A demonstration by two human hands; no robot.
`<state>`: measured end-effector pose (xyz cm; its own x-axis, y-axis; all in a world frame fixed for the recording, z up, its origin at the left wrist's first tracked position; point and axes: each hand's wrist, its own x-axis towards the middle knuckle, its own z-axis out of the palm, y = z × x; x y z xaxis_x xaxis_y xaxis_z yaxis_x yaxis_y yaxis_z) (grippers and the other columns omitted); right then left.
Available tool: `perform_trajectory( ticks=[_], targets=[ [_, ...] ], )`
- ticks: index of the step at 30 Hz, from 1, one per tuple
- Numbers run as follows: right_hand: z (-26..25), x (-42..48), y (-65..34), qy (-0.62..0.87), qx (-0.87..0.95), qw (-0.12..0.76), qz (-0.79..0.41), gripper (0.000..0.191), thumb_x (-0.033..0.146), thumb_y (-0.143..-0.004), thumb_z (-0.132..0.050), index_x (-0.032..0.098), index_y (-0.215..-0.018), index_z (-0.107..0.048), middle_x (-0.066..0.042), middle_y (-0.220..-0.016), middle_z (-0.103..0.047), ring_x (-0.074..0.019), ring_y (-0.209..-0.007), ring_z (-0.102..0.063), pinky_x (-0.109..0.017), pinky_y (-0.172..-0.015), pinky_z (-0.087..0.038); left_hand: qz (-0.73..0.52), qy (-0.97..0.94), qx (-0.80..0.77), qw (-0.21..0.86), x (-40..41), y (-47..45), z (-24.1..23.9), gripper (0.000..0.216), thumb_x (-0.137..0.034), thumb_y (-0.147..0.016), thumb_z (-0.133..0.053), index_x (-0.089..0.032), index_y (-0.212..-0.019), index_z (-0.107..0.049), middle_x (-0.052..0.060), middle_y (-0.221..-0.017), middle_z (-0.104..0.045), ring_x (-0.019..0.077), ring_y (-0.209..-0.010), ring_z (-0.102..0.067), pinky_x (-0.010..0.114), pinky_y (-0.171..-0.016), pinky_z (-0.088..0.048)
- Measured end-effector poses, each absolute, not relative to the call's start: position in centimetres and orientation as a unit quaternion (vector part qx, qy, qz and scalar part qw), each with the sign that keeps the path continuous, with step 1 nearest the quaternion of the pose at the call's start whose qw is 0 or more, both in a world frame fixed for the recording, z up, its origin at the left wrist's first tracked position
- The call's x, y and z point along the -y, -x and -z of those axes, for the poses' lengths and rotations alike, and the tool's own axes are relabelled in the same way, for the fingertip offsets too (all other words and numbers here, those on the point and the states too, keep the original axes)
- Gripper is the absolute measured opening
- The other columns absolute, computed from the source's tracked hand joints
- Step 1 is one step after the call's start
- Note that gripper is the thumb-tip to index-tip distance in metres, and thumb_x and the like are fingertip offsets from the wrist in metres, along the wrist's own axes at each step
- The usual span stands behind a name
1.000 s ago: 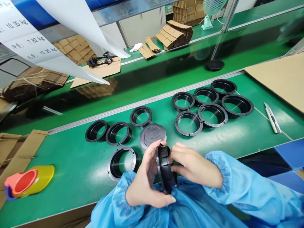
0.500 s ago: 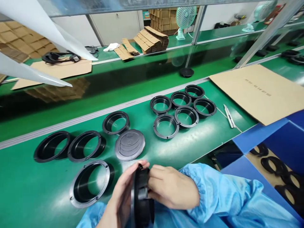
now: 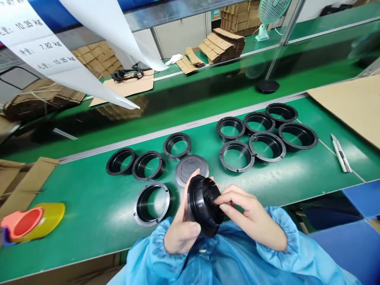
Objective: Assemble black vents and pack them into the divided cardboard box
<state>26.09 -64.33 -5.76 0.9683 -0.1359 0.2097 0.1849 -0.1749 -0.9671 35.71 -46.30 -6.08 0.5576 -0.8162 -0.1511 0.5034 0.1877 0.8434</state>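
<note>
Moved: the view has swung back to the left, and the black plastic ring (image 3: 205, 206) has turned from edge-on to show its open mouth, facing up and toward the left.

Writing: a hanging white sheet (image 3: 35, 47) shows "10.35 kg", "7.82 kg" and "10.35 kg", each after Chinese characters; the rest is cut off or bent away.

Marks: a round dark cover (image 3: 185, 172) carries embossed marks, too blurred to read.

Left hand (image 3: 179, 225): curled closed around the black plastic ring's near side, with the thumb raised against it.

Right hand (image 3: 247, 211): partly open, fingers stretched out and pinching the black plastic ring's right rim.

Held part: in both hands, above the person's blue sleeves (image 3: 225, 257), just past the counter's near edge, close in front of the round dark cover.

Nearest: a flanged ring (image 3: 151, 204) lies on the green counter (image 3: 89, 213) just left of the hands.

Beyond: more black rings (image 3: 236, 156) sit in a loose cluster to the right, with a white utility knife (image 3: 341, 153) beside them.

Also there: a cardboard sheet (image 3: 347, 107) at the right, a yellow-and-orange plastic piece (image 3: 35, 221) at the left.
</note>
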Motion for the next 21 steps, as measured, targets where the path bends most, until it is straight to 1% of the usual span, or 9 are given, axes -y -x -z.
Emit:
perform_trajectory(
  ticks=[5, 7, 9, 12, 13, 15, 17, 19, 21],
  targets=[
    [6.2, 64.3, -26.1, 0.744, -0.013, 0.657, 0.123, 0.016, 0.028, -0.104, -0.056, 0.022, -0.102, -0.071, -0.005, -0.095, -0.062, -0.0206, -0.091, -0.061, -0.032, -0.080, -0.050, 0.454, -0.424, 0.135, 0.772, 46.2, -35.4, 6.5, 0.106, -0.054, -0.076, -0.073, -0.041, -0.157, -0.006, 0.008, -0.158, -0.040, 0.0355, -0.144, -0.040, 0.059, -0.117, -0.033],
    [6.2, 64.4, -26.1, 0.738, -0.021, 0.662, 0.125, 0.017, 0.029, -0.104, -0.056, 0.022, -0.103, -0.072, -0.005, -0.096, -0.062, -0.0208, -0.092, -0.062, -0.032, -0.081, -0.050, 0.461, -0.399, 0.128, 0.783, 46.3, -35.4, 6.6, 0.102, -0.051, -0.079, -0.072, -0.041, -0.158, -0.008, 0.007, -0.156, -0.045, 0.0335, -0.143, -0.042, 0.056, -0.119, -0.033],
    [6.3, 64.5, -25.9, 0.730, -0.019, 0.670, 0.130, 0.019, 0.032, -0.105, -0.057, 0.022, -0.108, -0.072, -0.006, -0.101, -0.062, -0.0201, -0.092, -0.061, -0.031, -0.079, -0.051, 0.468, -0.375, 0.117, 0.792, 46.5, -35.4, 6.5, 0.092, -0.049, -0.085, -0.067, -0.039, -0.158, -0.013, 0.007, -0.154, -0.047, 0.0315, -0.143, -0.042, 0.053, -0.121, -0.030],
    [6.3, 64.7, -25.6, 0.711, 0.014, 0.686, 0.155, 0.026, 0.039, -0.105, -0.057, 0.022, -0.122, -0.068, -0.008, -0.112, -0.061, -0.0184, -0.090, -0.061, -0.028, -0.074, -0.052, 0.484, -0.292, 0.113, 0.817, 47.1, -35.4, 6.1, 0.062, -0.049, -0.099, -0.044, -0.037, -0.157, -0.025, 0.005, -0.153, -0.049, 0.0266, -0.144, -0.041, 0.050, -0.126, -0.022],
    [6.3, 64.7, -25.5, 0.710, 0.033, 0.682, 0.169, 0.030, 0.042, -0.105, -0.056, 0.022, -0.125, -0.067, -0.009, -0.115, -0.062, -0.0189, -0.092, -0.061, -0.029, -0.075, -0.052, 0.492, -0.247, 0.116, 0.827, 47.4, -35.4, 6.0, 0.055, -0.051, -0.102, -0.034, -0.036, -0.155, -0.031, 0.004, -0.152, -0.050, 0.0253, -0.144, -0.041, 0.049, -0.126, -0.020],
    [6.2, 64.9, -25.7, 0.728, 0.074, 0.651, 0.203, 0.037, 0.050, -0.106, -0.053, 0.021, -0.126, -0.065, -0.010, -0.118, -0.065, -0.0207, -0.098, -0.062, -0.034, -0.083, -0.050, 0.513, -0.150, 0.119, 0.837, 47.8, -35.6, 5.7, 0.057, -0.056, -0.103, -0.018, -0.034, -0.151, -0.041, 0.005, -0.152, -0.049, 0.0242, -0.144, -0.042, 0.047, -0.126, -0.022],
    [6.1, 65.0, -26.0, 0.760, 0.102, 0.599, 0.233, 0.046, 0.059, -0.104, -0.053, 0.021, -0.125, -0.064, -0.011, -0.117, -0.068, -0.0222, -0.102, -0.063, -0.037, -0.089, -0.047, 0.540, -0.075, 0.117, 0.830, 48.3, -35.8, 5.4, 0.067, -0.061, -0.102, -0.011, -0.030, -0.148, -0.048, 0.008, -0.154, -0.047, 0.0243, -0.144, -0.042, 0.045, -0.124, -0.028],
    [6.0, 65.2, -26.4, 0.785, 0.104, 0.557, 0.250, 0.054, 0.068, -0.100, -0.055, 0.020, -0.124, -0.064, -0.010, -0.116, -0.070, -0.0221, -0.101, -0.063, -0.038, -0.089, -0.044, 0.562, -0.040, 0.105, 0.819, 48.7, -36.0, 5.1, 0.073, -0.065, -0.100, -0.010, -0.025, -0.145, -0.052, 0.010, -0.154, -0.046, 0.0243, -0.144, -0.042, 0.044, -0.121, -0.034],
    [6.1, 65.2, -26.4, 0.792, 0.085, 0.546, 0.260, 0.057, 0.070, -0.097, -0.056, 0.020, -0.123, -0.065, -0.009, -0.111, -0.071, -0.0217, -0.097, -0.061, -0.037, -0.085, -0.043, 0.579, -0.037, 0.090, 0.810, 49.0, -36.0, 4.9, 0.073, -0.066, -0.100, -0.013, -0.024, -0.141, -0.056, 0.010, -0.151, -0.050, 0.0234, -0.142, -0.045, 0.043, -0.119, -0.038]
  ],
)
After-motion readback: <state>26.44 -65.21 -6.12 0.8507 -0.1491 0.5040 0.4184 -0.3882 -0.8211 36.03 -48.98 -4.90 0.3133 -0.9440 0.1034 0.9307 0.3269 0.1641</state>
